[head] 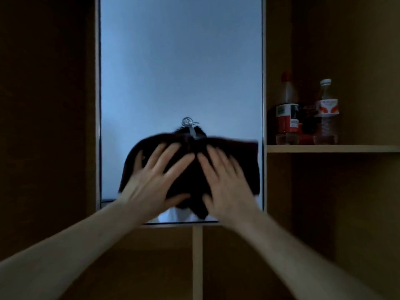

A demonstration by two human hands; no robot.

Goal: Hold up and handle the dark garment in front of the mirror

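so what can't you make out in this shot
Head view only:
- Dark cloth: motion blur smears it, and both hands cover its middle; its kind is unclear.
- Left hand and right hand: blurred; fingers spread, contact with the cloth uncertain.
- Bottles on the shelf: labels too dim and small to read.
- Cabinet left side: lost in shadow.

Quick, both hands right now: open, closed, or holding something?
Left hand: open, fingers spread flat on the dark cloth.
Right hand: open, fingers spread on the same cloth.
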